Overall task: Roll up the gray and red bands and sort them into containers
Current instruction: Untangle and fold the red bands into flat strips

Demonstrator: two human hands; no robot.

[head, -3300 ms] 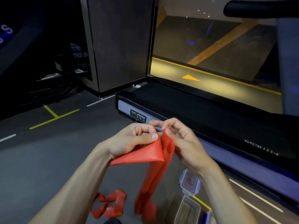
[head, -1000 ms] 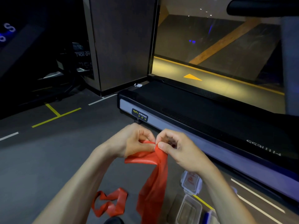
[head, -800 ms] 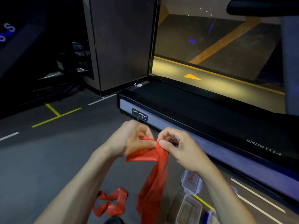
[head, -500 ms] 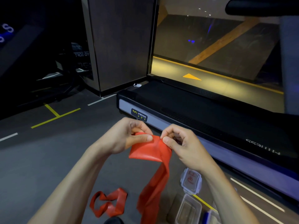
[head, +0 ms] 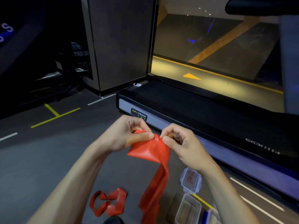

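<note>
Both hands hold up a wide red band (head: 151, 152) in front of me. My left hand (head: 127, 135) pinches its top edge between thumb and fingers. My right hand (head: 179, 143) pinches the same edge just to the right. The rest of the band hangs down in a long strip to the floor. A second red band (head: 108, 202) lies loose and twisted on the floor at lower left. An open clear container (head: 188, 210) sits at the bottom right, and a clear lidded container (head: 191, 180) lies beyond it. No gray band is visible.
A treadmill (head: 210, 113) with a black deck runs across the right, close behind my hands. The dark floor (head: 40, 159) carries yellow and white lines. A brown pillar (head: 119, 46) stands at the back, with dim gym equipment to its left.
The hands have spread the band's top edge wider and flatter, after bunching it close together a second ago. The hanging strip swayed slightly. The floor band stayed put.
</note>
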